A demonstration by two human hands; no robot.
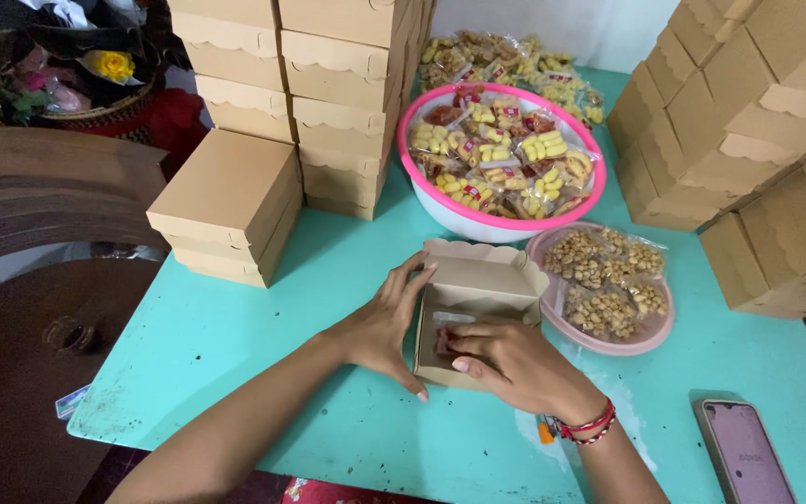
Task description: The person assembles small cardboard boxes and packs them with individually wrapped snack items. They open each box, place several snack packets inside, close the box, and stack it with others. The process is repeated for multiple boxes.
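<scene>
An open brown cardboard box [487, 280] with a scalloped lid sits on the turquoise table [235, 317] in front of me. My left hand [386, 327] rests flat against the box's left side, fingers spread. My right hand [515, 359], with red bracelets at the wrist, reaches into the box and presses on a small clear snack packet [450, 322] inside. Most of the packet is hidden by my fingers.
A pink-rimmed bowl [478, 224] holds several snack packets. To the right of the box, a pink plate [650, 341] carries bags of nuts. Stacks of closed brown boxes [230, 201] stand left, behind [342, 103] and right [757, 140]. A phone [743, 453] lies at bottom right.
</scene>
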